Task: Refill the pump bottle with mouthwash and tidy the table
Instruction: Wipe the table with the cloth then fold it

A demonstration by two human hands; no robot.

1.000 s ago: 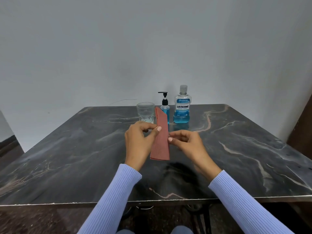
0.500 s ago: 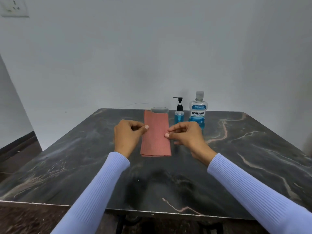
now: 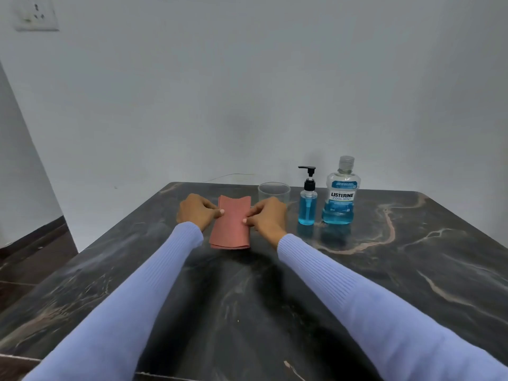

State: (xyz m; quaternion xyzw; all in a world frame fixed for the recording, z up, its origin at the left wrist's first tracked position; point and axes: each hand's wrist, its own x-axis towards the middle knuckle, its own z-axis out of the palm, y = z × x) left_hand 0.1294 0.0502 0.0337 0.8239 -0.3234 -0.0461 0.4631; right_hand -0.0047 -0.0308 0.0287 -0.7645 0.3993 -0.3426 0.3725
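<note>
A folded reddish cloth [image 3: 231,225] lies on the dark marble table [image 3: 384,284], towards the far side. My left hand [image 3: 196,211] pinches its left edge and my right hand [image 3: 268,217] pinches its right edge. To the right stand a small pump bottle [image 3: 307,203] with blue liquid and a black pump, and a capped mouthwash bottle [image 3: 341,193], about a third full of blue liquid. A clear glass [image 3: 275,191] stands behind my right hand, partly hidden by it.
A pale wall rises just behind the table's far edge, with a wall socket [image 3: 35,15] at the upper left. The table's left edge drops to a dark floor [image 3: 30,257]. My arms wear lilac ribbed sleeves.
The cloth has gone from held up on edge between my hands to lying flat, further away on the table. Both arms have stretched forward and the view has tilted up and left.
</note>
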